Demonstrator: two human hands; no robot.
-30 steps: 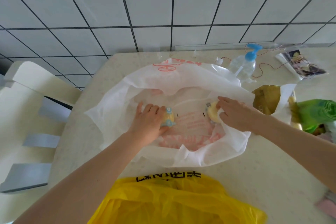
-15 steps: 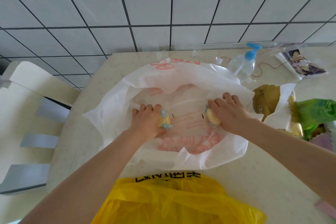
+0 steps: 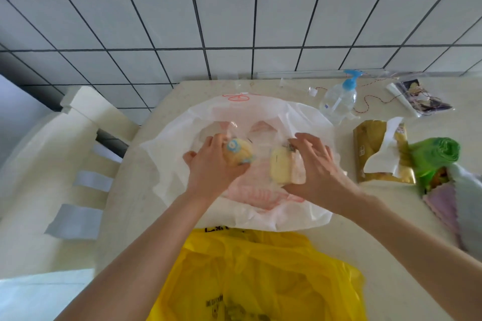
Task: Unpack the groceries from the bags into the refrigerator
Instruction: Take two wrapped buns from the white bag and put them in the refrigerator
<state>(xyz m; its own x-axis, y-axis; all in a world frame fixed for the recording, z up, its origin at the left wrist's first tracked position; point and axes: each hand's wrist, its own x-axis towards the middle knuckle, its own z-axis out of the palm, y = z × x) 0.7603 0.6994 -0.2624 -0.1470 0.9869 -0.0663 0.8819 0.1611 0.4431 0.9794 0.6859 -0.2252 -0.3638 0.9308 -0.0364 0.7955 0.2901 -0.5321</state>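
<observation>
A: Biggest first. What is lying on the table [image 3: 391,255]?

B: A yellow bag [image 3: 260,281] is sitting at the near edge. Just beyond it, a white bag [image 3: 172,154] with red print is lying spread open, mouth up. Both hands are working inside it.

A: Right of that?

B: A gold tissue pack [image 3: 365,143], a green bag roll [image 3: 438,154] and a clear pump bottle [image 3: 339,101] with a blue top are resting well apart from the hands.

A: Hands?

B: The left hand [image 3: 211,167] is grasping a wrapped yellow bun [image 3: 241,152] with a blue sticker. The right hand [image 3: 315,164] is pinching the wrapper of a pale yellow bun [image 3: 280,167], its other fingers spread. Both buns are sitting over the white bag's middle; whether they are touching it, cannot tell.
</observation>
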